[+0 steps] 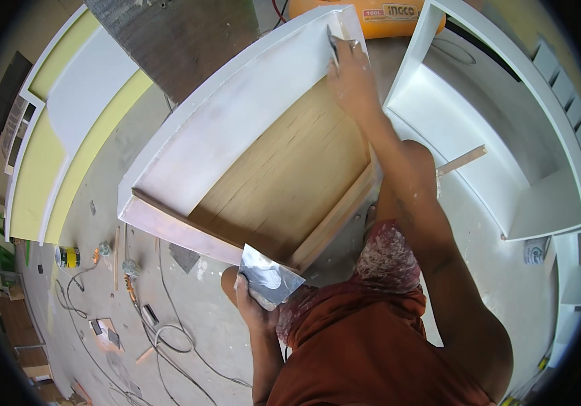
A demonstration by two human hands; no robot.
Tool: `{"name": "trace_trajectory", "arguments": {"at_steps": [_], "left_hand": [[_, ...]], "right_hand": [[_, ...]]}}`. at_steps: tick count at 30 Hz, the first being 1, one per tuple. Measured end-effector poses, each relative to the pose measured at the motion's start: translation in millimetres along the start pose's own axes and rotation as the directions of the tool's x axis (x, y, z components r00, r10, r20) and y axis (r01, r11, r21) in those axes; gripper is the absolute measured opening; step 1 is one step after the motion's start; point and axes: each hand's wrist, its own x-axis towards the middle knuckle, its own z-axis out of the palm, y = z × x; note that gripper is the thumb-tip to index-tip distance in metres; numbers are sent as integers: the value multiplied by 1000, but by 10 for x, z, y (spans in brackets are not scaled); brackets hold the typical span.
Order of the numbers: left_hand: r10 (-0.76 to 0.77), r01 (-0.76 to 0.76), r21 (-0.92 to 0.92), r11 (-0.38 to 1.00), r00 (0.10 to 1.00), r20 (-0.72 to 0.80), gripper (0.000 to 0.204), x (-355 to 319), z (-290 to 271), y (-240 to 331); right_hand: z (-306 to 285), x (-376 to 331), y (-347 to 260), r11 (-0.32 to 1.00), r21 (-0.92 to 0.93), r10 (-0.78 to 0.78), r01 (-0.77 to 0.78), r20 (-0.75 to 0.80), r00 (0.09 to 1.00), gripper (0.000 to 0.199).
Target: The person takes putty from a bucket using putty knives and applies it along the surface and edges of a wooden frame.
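In front of me a wooden cabinet box (pixel 250 101) lies tilted, with white-coated inner sides and a bare plywood panel (pixel 290 162). My right hand (pixel 355 81) reaches to its far right corner, fingers closed around a putty knife (pixel 332 42) whose blade is at the white inner face. Low by my left knee, my left hand (pixel 255 312) grips a flat metal plate (pixel 288 287) from beneath. A smear of whitish putty (pixel 271 276) sits on that plate, close to the box's near edge.
Right of the box stands a white open cabinet (pixel 453 101), with a wood strip (pixel 463 160) by it. An orange tank (pixel 378 26) is behind. Yellow-and-white panels (pixel 87 81) lean at left. Cables (pixel 169 331) and a tin (pixel 67 257) are on the floor.
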Motion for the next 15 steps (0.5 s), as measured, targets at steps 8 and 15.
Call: {"name": "trace_trajectory", "arguments": {"at_steps": [8,15], "left_hand": [[19,-19,11,1000,999,-29,41,81,-125,-70],[109,-114,-20,993,980,-167,45,49,-162,49]], "right_hand": [[19,-735,-1116,984,123,-128,129,-15,992,58],[-63,-1193,-1844,961,164,-234,225,41,971,54]]}}
